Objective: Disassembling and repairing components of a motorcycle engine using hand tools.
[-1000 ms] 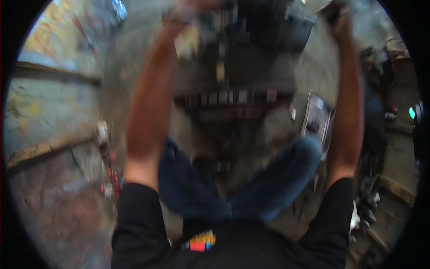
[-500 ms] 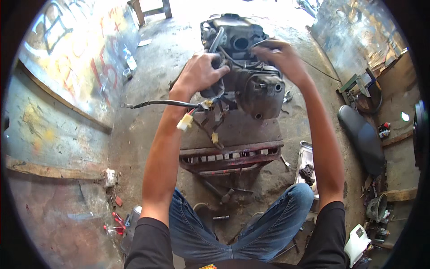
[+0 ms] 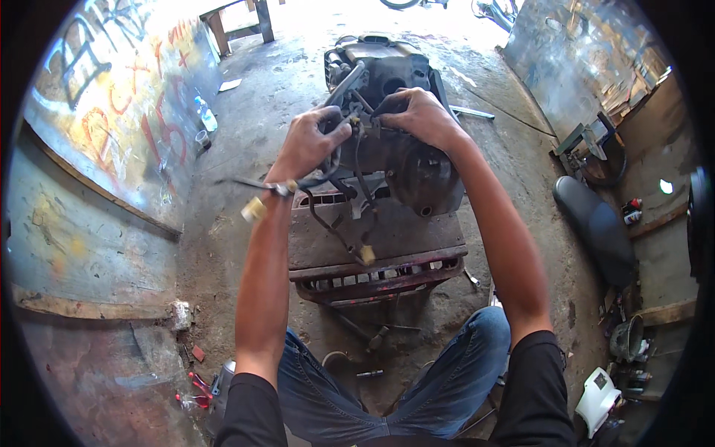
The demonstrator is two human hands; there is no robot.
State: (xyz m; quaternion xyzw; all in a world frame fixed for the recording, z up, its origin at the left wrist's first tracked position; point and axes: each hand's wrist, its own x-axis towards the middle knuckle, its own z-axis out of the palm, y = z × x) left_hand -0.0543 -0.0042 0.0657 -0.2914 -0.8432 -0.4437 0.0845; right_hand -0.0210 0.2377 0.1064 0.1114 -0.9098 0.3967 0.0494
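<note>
A dirty motorcycle engine (image 3: 424, 175) with a black plastic housing (image 3: 387, 65) behind it rests on a low stand (image 3: 372, 246). My left hand (image 3: 309, 140) is closed at the engine's left side, thumb and forefinger pinched on a wiring harness (image 3: 324, 179). Its loose end, with a pale connector (image 3: 254, 209), hangs across my left forearm. A second branch with a yellowish connector (image 3: 367, 255) droops over the stand. My right hand (image 3: 418, 115) is close by, in front of the housing, fingertips pinched together; what they grip is too small to make out.
A black motorcycle seat (image 3: 596, 231) leans at the right wall, near a white panel (image 3: 598, 401). Red-handled tools (image 3: 195, 391) lie at the lower left. A plastic bottle (image 3: 205, 114) stands by the left wall. A hammer (image 3: 377, 337) lies under the stand's front edge.
My right hand has moved left, from the housing's right side to beside my left hand. My left hand has shifted slightly left and down, and the pale connector has swung left.
</note>
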